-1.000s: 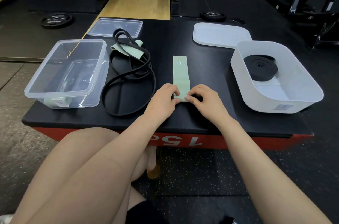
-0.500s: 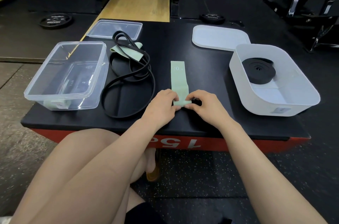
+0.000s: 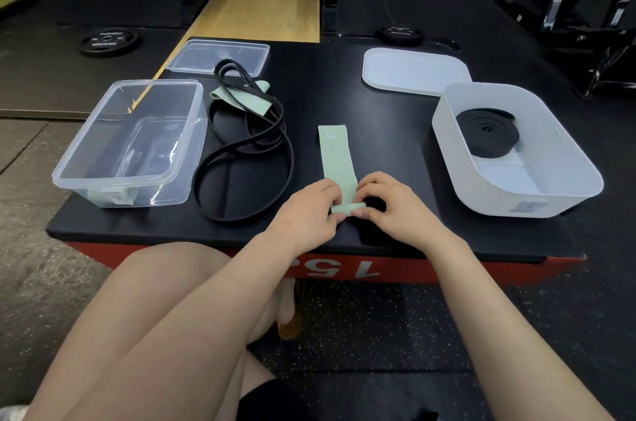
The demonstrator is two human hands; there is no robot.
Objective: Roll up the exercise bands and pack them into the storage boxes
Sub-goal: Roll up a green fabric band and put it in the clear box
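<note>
**Both your hands pinch the near end of the green band**

At the far left sits the clear storage box (image 3: pixel 130 141), open, with a pale green roll (image 3: pixel 112 196) against its near wall. Its clear lid (image 3: pixel 206 57) lies behind it on the black table (image 3: pixel 378 131). Just right of the box, a loose black loop band (image 3: pixel 247 159) sprawls on the table, with a second green band (image 3: pixel 246 98) tangled under its far end.

Your left hand (image 3: pixel 308 210) rests at the near middle of the table, fingers curled, pinching the left side of the small roll formed at the near end of the flat green band (image 3: pixel 335 159). That band lies straight away from you, its far end marked "30". Your right hand (image 3: pixel 392 205) mirrors the left, fingers bent and fingertips pressing the roll's right side; the thumb sits at the near edge. Both forearms reach in from below, converging on the band.

To the right, the white storage box (image 3: pixel 537 193) holds a coiled black band (image 3: pixel 487 133), with the white lid (image 3: pixel 414 71) behind it
</note>
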